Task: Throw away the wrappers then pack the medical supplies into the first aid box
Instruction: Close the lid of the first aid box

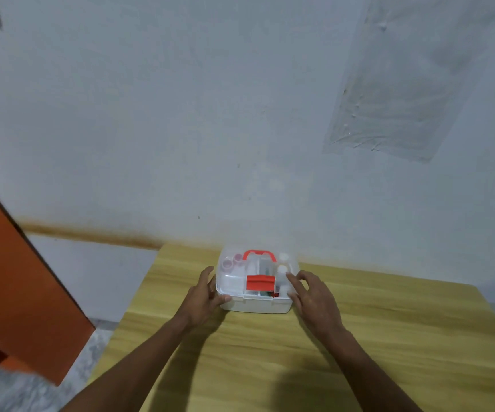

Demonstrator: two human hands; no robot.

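Observation:
The first aid box (255, 306) is white with a clear lid, a red handle and a red latch (260, 282). It stands on the wooden table (388, 337) near the far edge, lid down. Small bottles and other supplies show through the lid. My left hand (206, 295) grips the box's left front corner, thumb on the rim. My right hand (311, 295) rests against the right side, its fingers spread and a fingertip touching the lid. No wrappers are in sight.
A pale wall rises just behind the table. An orange panel (11, 286) stands at the left, beside the table's left edge, with grey floor below it. Bare tabletop lies in front of and to the right of the box.

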